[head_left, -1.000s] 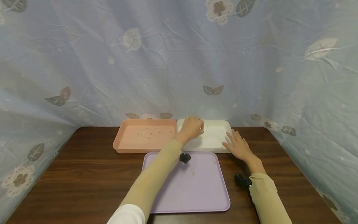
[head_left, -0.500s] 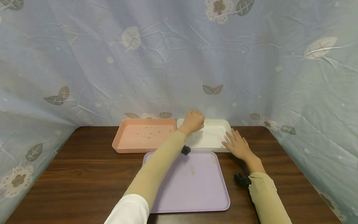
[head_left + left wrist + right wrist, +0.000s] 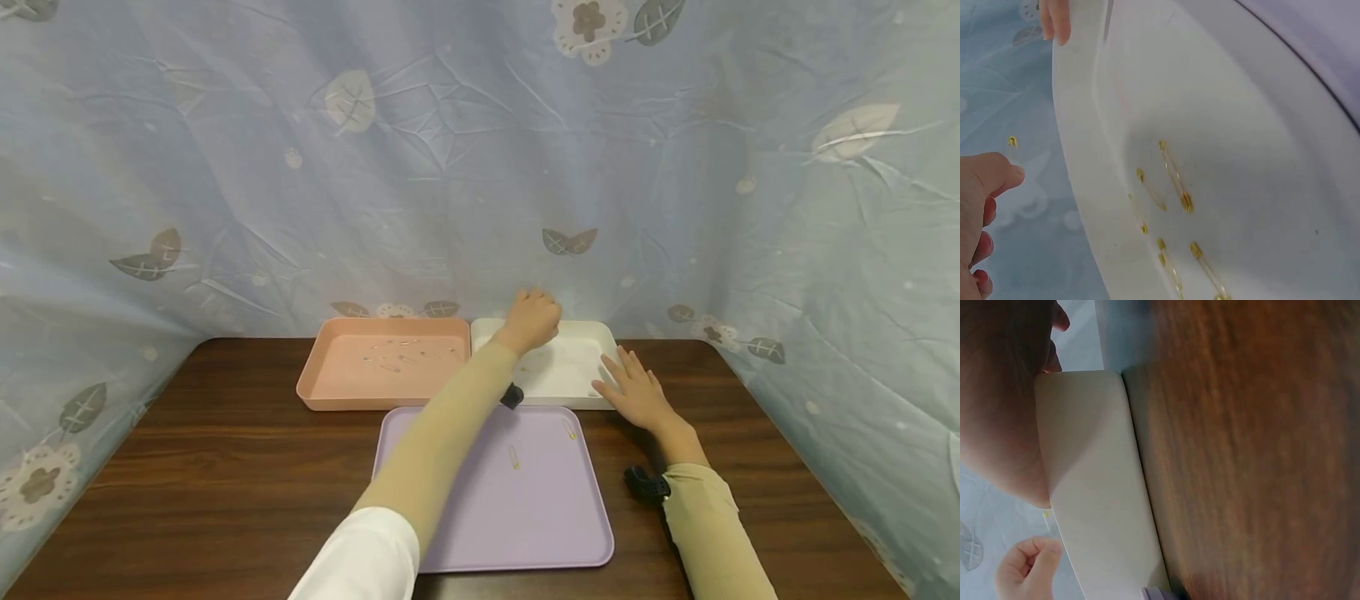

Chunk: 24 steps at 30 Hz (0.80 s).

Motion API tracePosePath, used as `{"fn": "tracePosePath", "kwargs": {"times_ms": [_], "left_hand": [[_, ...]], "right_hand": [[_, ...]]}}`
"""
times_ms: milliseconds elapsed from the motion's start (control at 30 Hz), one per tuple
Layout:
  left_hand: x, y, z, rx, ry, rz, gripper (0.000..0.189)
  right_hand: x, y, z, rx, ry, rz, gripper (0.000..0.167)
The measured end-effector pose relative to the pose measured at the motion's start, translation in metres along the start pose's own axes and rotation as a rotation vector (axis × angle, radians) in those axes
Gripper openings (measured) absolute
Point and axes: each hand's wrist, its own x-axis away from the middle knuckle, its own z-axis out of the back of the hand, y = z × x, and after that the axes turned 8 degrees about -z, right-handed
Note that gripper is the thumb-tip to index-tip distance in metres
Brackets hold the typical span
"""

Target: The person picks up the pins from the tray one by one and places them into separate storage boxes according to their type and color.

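Note:
Over the back of the white tray (image 3: 573, 367), my left hand (image 3: 534, 318) pinches a safety pin (image 3: 1012, 142) between thumb and fingers; only its gold end shows past the thumb in the left wrist view. Several gold safety pins (image 3: 1175, 176) lie on the white tray's floor below that hand. My right hand (image 3: 637, 393), fingers spread and fairly straight, rests at the tray's right edge. In the right wrist view, the right hand (image 3: 1004, 406) covers part of the tray's outer wall (image 3: 1094, 462).
A pink tray (image 3: 352, 367) with several safety pins (image 3: 405, 358) adjoins the white tray on the left. In front, a lilac tray (image 3: 525, 517) bears two gold-ended safety pins (image 3: 513, 457). A patterned curtain (image 3: 450, 167) hangs behind the wooden table (image 3: 225, 483).
My left hand has moved up and slightly right in the head view, toward the white tray's back, uncovering pins in the tray. The right hand has stayed at the tray's edge.

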Motion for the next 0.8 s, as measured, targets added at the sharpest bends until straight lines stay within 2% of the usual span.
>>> {"fn": "tracePosePath", "kwargs": {"times_ms": [300, 533, 800], "left_hand": [[-0.007, 0.005, -0.007, 0.016, 0.023, 0.012, 0.021], [-0.003, 0.003, -0.007, 0.047, -0.01, 0.029, 0.021], [0.005, 0.002, 0.0, 0.029, 0.044, -0.018, 0.021]], "right_hand": [[0.0, 0.0, 0.001, 0.01, -0.014, -0.012, 0.069], [-0.002, 0.001, -0.001, 0.018, -0.015, -0.002, 0.07], [-0.002, 0.002, 0.001, 0.017, -0.023, -0.01, 0.069]]}}
